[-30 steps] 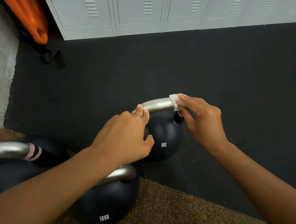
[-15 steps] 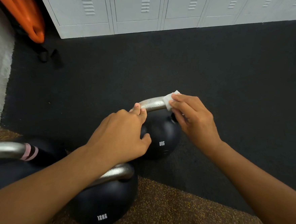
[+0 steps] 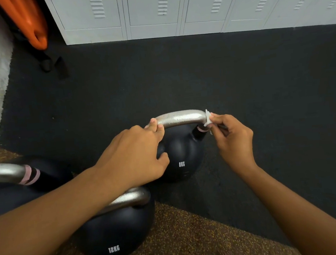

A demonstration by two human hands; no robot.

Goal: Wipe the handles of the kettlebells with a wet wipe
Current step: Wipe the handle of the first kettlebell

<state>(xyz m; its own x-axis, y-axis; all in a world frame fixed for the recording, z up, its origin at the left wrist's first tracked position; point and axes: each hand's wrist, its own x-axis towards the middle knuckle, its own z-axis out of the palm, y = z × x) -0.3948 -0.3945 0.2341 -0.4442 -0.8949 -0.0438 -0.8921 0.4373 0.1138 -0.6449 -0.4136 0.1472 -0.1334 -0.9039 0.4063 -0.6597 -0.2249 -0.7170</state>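
A black 8 kg kettlebell (image 3: pixel 182 156) stands on the dark floor mat, its silver handle (image 3: pixel 180 118) arching across the top. My left hand (image 3: pixel 137 155) grips the handle's left end and rests on the ball. My right hand (image 3: pixel 233 138) pinches a small white wet wipe (image 3: pixel 208 119) against the handle's right bend, just above a pink band. A black 12 kg kettlebell (image 3: pixel 114 230) sits nearer me under my left forearm. A third, larger kettlebell (image 3: pixel 18 187) with pink bands lies at the left edge.
Grey lockers (image 3: pixel 175 11) line the far wall. An orange object (image 3: pixel 30 23) with black straps hangs at the top left beside a pale wall. Brown speckled flooring (image 3: pixel 181 242) meets the dark mat (image 3: pixel 219 74) near me.
My right hand has slid the wipe rightwards along the 8 kg handle, from its top to the right bend. My left hand has kept its hold.
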